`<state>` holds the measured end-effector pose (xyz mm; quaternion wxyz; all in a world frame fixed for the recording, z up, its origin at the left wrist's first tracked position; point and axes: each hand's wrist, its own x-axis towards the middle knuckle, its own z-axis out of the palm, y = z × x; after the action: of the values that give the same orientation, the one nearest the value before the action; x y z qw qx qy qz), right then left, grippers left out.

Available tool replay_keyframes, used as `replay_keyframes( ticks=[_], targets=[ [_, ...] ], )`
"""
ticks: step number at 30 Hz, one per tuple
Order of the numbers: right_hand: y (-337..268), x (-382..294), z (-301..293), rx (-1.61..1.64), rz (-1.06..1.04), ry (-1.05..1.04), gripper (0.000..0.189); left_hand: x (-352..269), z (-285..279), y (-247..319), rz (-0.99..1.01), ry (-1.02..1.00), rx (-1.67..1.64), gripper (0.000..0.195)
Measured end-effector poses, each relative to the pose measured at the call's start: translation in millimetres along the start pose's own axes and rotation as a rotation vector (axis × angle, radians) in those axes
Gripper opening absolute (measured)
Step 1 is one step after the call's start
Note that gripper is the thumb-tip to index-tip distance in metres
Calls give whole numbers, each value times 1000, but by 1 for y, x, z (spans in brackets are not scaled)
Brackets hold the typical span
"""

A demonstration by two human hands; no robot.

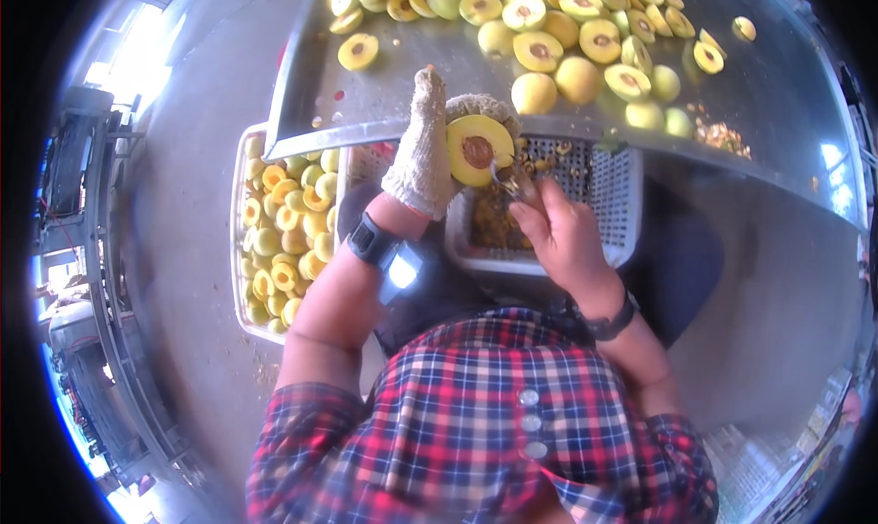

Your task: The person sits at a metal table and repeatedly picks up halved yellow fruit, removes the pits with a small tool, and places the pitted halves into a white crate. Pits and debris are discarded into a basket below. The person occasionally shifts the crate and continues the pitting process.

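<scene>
My left hand (425, 147), in a knitted white glove, grips a halved yellow peach (461, 167) with its cut face turned up. A brown pit (477, 151) sits in the middle of that face. In my bare right hand (566, 232) is a small pitting tool (523, 186); its curved metal tip touches the right edge of the cut face, beside the pit. My fingers hide most of its handle. Beneath both hands stands a grey plastic basket (627, 208) with pits and brown scraps in it.
A metal table (425, 95) with a raised rim spans the far side, bearing many peach halves (538, 51) and a heap of crumbs (721, 138). To the left, a white crate (240, 277) on the floor holds pitted halves (283, 277). Metal machinery (75, 174) lines the far left.
</scene>
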<state>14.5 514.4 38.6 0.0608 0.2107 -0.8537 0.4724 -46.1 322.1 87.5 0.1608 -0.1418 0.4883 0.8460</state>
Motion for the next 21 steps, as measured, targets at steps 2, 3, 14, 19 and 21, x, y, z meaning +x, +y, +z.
replay_keyframes(
  ticks=[2, 3, 14, 19, 21],
  targets=[
    [-4, -1, -2, -65, 25, -30, 27, -5, 3, -9, -47, -19, 41, 81],
    [-6, -2, -2, -89, 16, -29, 27, -8, 4, -14, -17, -48, 141, 87],
    [-9, -16, -1, -145, 97, -117, 25, -6, 3, -39, -24, 85, 265, 70],
    [-4, -26, 0, -135, 122, -202, 27, -3, -7, -47, -25, -7, 508, 66],
    [1, -30, 1, -119, 122, -233, 28, -2, -9, -45, -24, -66, 665, 69]
  ],
)
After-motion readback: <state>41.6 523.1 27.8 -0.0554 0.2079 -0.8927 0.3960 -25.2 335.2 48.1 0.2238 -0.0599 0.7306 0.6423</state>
